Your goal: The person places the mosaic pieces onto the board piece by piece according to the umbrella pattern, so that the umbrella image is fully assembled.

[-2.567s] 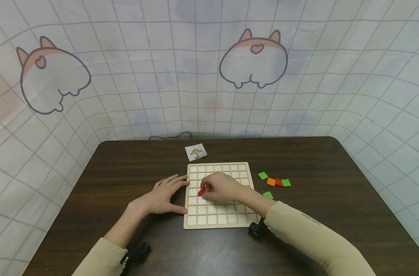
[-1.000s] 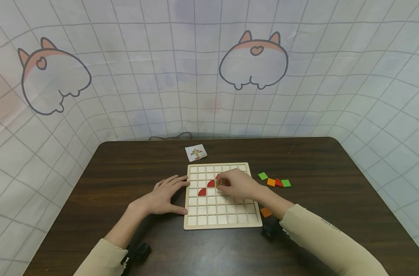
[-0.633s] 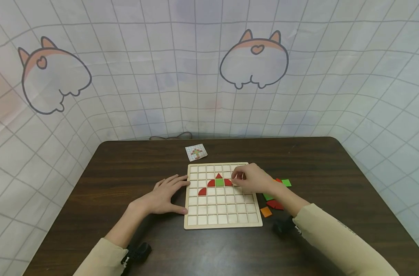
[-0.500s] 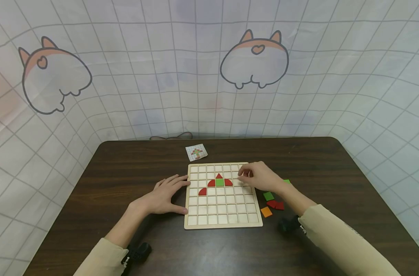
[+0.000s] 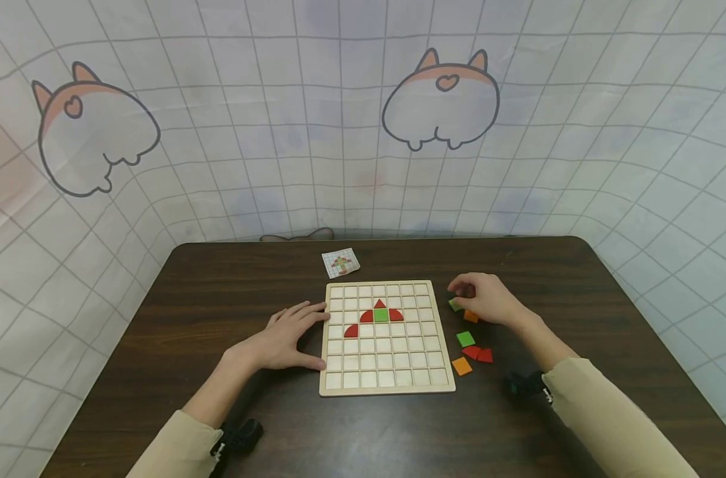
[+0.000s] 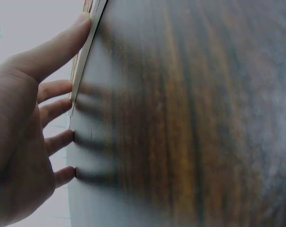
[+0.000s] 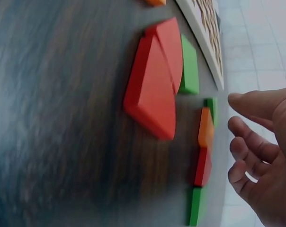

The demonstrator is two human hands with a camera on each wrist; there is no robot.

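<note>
Head view: touching the pale, gridded wooden board (image 5: 368,363) with splayed left hand (image 5: 283,337); hovering with empty, loosely curled right hand (image 5: 487,299) beside a flat green tile (image 5: 454,305) on the wood-grained counter (image 5: 363,438).

Showing a dark brown table (image 5: 219,285) with wood grain, rounding off at the far left and far right corners, and reflecting a soft pale sheen (image 5: 363,425) near the middle of the near edge. Hanging white cloth (image 5: 267,146) beyond the far edge, creasing lightly and curving round past the left and right edges. Bearing grey grid lines, faint blue blotches (image 5: 521,206), and two cartoon animals (image 5: 440,106) seen from behind, appearing above the far left corner and right of the far edge's middle.
</note>
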